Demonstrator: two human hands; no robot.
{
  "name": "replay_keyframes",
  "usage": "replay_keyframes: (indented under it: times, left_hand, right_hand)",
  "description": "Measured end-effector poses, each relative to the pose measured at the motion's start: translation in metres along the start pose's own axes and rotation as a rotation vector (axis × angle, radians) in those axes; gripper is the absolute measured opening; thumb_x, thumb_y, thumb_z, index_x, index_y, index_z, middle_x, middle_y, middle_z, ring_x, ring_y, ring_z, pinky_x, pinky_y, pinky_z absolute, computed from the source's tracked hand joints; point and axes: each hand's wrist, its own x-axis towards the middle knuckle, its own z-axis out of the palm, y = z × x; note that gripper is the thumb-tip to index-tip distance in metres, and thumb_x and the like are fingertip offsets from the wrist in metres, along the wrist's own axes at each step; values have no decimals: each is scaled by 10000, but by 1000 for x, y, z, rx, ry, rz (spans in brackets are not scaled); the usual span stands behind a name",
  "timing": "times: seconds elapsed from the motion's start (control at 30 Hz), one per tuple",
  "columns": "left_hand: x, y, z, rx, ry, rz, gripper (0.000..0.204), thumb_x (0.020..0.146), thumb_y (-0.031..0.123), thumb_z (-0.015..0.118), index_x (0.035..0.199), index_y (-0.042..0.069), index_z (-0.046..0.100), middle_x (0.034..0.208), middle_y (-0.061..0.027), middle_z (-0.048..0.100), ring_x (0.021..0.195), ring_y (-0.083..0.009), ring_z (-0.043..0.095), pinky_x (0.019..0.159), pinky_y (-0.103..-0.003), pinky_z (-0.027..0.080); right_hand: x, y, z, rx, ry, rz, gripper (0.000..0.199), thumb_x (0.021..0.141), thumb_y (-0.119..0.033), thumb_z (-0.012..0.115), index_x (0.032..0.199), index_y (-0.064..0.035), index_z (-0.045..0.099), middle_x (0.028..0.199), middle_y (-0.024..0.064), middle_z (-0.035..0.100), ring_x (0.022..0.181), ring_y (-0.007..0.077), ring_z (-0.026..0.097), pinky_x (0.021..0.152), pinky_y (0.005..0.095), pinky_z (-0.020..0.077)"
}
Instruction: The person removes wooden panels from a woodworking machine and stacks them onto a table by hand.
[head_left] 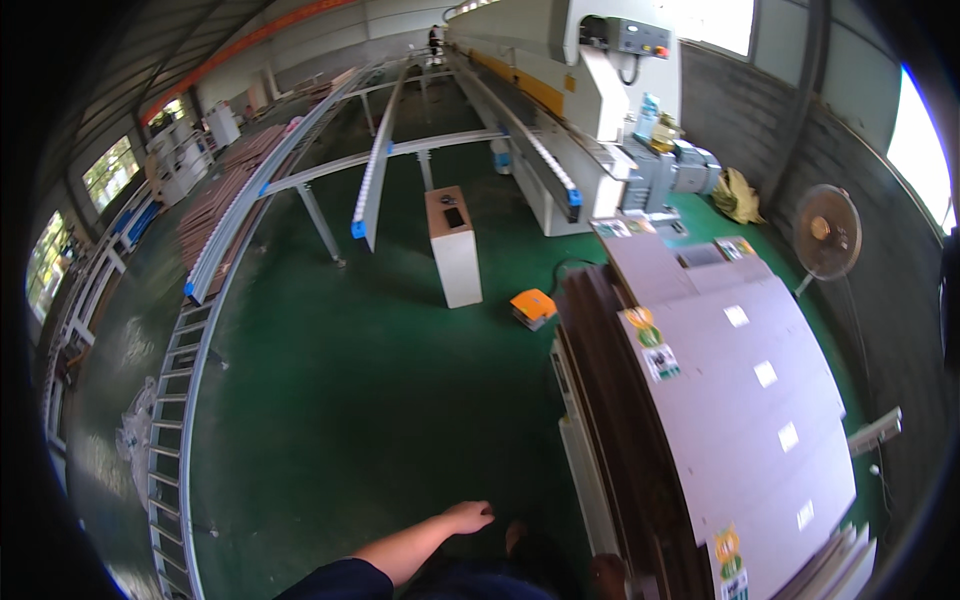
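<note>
My left hand (468, 517) hangs over the green floor in front of me, its fingers curled in and nothing showing in them. At the lower edge, my right hand (608, 574) is a dark, partly cut-off shape next to the near left side of a tall stack of boards (730, 400); its fingers are too dim to make out, and I cannot tell whether it touches the stack. The top board is pale grey-lilac, with small white labels and colourful stickers along its edges.
An orange foot pedal (533, 308) lies left of the stack. Ahead stands a white box-like stand (456, 255) with a dark phone-like item on top. Roller rails (375, 170) run alongside a long white machine (600, 90). A fan (827, 230) stands right; a ladder-like track (172, 420) runs left.
</note>
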Motion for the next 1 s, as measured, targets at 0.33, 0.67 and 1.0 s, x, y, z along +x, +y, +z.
replay_keyframes:
  times: [0.33, 0.67, 1.0]
  left_hand:
    - [-11, -217, -73, -529, 340, -678, 258, 773, 276, 547, 871, 52, 630, 824, -148, 627, 784, -285, 602, 692, -392, 473]
    - [87, -277, -107, -823, 332, -583, 286, 786, 325, 489, 865, 80, 613, 825, -141, 603, 785, -262, 583, 652, -391, 460]
    - [306, -220, -422, -704, 360, -367, 222, 841, 251, 487, 866, 59, 596, 798, -81, 625, 704, -191, 601, 618, -339, 474]
  right_hand:
    - [83, -361, 317, -114, -521, -466, 112, 804, -91, 554, 880, -10, 536, 689, 42, 526, 599, 118, 495, 533, 234, 402]
    - [139, -618, 439, -5, -666, -656, 196, 822, -128, 536, 975, -6, 538, 828, 62, 585, 719, 153, 559, 692, 266, 454]
    - [314, -835, 295, 574, 23, -665, 280, 826, -202, 496, 1051, -36, 488, 904, 109, 529, 766, 236, 531, 666, 365, 465]
